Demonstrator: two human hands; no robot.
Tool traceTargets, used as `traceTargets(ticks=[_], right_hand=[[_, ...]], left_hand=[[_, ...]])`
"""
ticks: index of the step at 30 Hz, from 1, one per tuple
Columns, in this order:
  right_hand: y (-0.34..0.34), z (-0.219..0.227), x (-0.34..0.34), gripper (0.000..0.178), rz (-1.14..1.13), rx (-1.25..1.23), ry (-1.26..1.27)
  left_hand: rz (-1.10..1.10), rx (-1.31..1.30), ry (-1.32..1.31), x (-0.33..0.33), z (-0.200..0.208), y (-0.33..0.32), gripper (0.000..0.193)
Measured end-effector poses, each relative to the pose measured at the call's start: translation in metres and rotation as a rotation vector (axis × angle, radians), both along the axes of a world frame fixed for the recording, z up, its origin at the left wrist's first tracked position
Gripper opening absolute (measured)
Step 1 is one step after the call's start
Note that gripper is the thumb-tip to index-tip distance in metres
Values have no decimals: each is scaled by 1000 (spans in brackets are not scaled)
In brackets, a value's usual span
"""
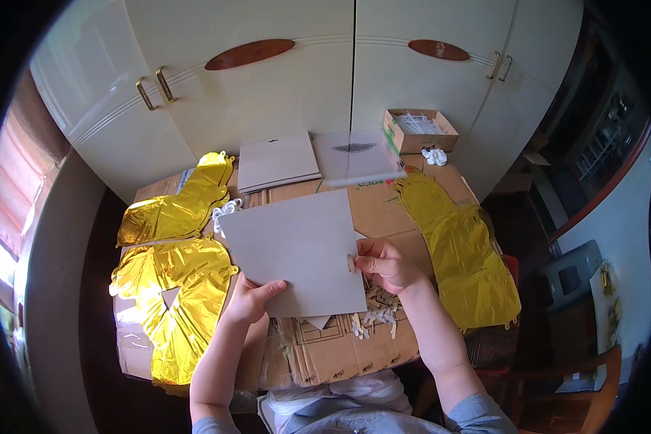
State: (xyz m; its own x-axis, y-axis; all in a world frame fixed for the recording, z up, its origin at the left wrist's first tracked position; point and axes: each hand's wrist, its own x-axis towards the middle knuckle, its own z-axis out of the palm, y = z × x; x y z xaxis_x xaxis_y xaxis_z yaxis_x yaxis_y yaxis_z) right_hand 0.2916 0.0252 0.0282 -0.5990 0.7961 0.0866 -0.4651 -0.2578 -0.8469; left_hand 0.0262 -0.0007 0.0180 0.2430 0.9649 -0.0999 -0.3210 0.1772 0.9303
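A square grey cardboard sheet (296, 249) is held slightly tilted above the table. My left hand (249, 298) grips its lower left edge, with the thumb on top and the other fingers hidden underneath. At the sheet's right edge, my right hand (383, 265) pinches a small cardboard cut-out (351, 263); whether that piece is fully loose from the sheet I cannot tell. Below the right hand lies a heap of small grey cardboard scraps (380, 312). Beyond the held sheet rests a stack of similar grey sheets (277, 160).
Flattened brown cardboard (325, 358) covers the table. Gold foil balloons lie at the left (173, 278) and right (459, 253). White ribbon bundles (226, 211) sit by the left foil. At the back are a clear plastic bag (358, 155) and a box of white sticks (420, 130).
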Motion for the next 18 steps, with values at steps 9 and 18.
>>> traceTargets(ticks=[9,18], right_hand=[[-3,15,-3,18,-63,-121,-87],[0,8,-17,26,-641,675,-690]], left_hand=[[-4,53,25,-1,-2,0,33],[29,449,231,-3,-6,-2,18]])
